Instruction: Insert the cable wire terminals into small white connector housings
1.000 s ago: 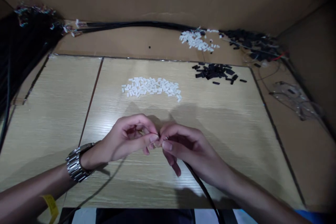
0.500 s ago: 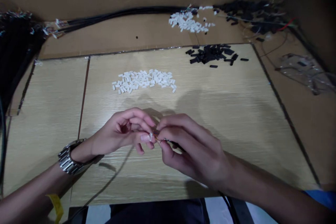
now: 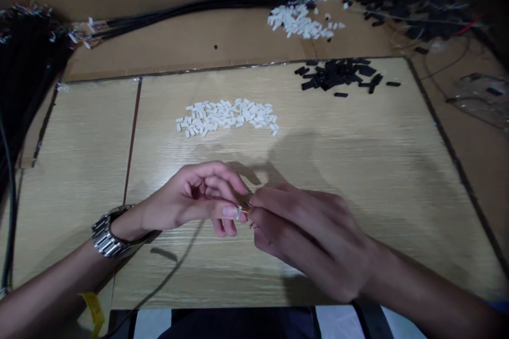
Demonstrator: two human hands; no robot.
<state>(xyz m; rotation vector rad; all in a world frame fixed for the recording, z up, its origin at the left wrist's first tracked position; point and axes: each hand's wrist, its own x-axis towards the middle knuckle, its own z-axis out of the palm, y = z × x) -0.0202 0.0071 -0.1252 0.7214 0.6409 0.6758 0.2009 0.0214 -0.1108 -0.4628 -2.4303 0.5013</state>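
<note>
Wires, thin and orange, held above the pale wood-grain table, look light, limp and fragile, probably best taken close to the small white plastic piece that the left hand pinches while the right hand grips them in bunched fingers.

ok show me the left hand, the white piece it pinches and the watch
Left hand (image 3: 189, 205): head view, middle of the hand.
White piece (image 3: 239, 212): head view, its visible end.
Watch (image 3: 104, 235): head view, its metal band.
</note>
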